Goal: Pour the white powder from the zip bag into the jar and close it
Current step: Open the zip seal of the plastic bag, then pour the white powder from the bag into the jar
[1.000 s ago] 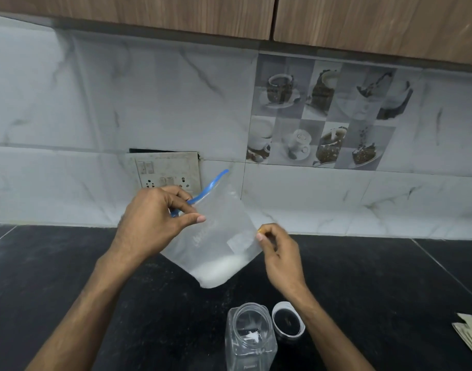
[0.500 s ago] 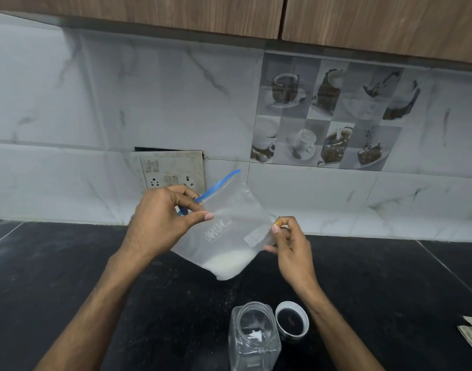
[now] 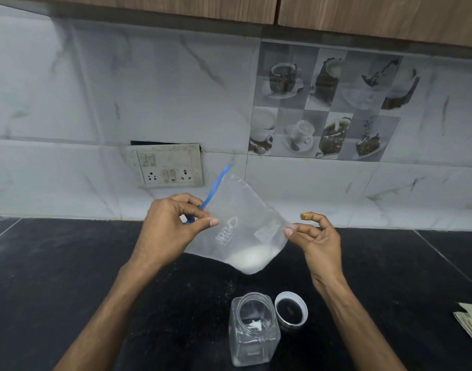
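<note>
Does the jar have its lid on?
No, it's open. The jar stands upright on the black counter with a bare mouth, and its lid lies beside it, inside facing up.

The bag [image 3: 237,226] is sitting flatter than a second ago, its blue zip edge [image 3: 216,187] tilting more upright and the powder [image 3: 249,259] settling into the low corner nearer the right hand [image 3: 319,243]. The right hand is now pinching the bag's right edge with the forefinger lifted clear, where earlier it was gripping the edge with fingers bunched. The left hand [image 3: 169,228] is holding higher above the counter [image 3: 69,263] than before.
</note>
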Demonstrator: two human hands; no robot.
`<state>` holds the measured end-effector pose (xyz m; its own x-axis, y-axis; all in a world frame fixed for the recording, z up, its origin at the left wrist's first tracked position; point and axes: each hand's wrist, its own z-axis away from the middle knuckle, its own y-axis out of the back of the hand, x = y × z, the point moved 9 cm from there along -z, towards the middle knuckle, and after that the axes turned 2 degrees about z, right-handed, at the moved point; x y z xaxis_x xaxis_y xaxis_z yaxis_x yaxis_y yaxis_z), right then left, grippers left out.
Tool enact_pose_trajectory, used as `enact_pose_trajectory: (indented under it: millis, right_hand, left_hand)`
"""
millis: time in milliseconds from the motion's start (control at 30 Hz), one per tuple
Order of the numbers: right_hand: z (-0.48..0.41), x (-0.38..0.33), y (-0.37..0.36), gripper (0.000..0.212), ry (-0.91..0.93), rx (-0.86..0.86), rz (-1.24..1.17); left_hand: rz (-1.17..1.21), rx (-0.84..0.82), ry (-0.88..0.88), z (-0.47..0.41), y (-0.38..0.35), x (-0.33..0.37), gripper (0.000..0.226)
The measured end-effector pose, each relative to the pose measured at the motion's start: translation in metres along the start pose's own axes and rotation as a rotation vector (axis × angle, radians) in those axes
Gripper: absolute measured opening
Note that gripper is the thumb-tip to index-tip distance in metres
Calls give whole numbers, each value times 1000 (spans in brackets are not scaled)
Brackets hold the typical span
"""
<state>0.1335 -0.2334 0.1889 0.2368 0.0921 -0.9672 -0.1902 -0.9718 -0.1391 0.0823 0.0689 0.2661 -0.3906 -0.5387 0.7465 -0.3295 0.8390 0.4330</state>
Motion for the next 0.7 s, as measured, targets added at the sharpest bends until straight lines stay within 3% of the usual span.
enact_pose_trajectory:
  millis: [133, 467, 700]
  right_hand:
    - [-5, -12, 22, 31, 46, 10, 47]
    - [5, -12, 65, 26, 24, -115, 292]
    - [24, -42, 90, 20, 188, -10, 547]
  left_hand:
    - [39, -53, 45, 13, -22, -12, 7]
    - [150, -189, 106, 42, -88, -21, 7]
    - [210, -255, 100, 56, -114, -23, 8]
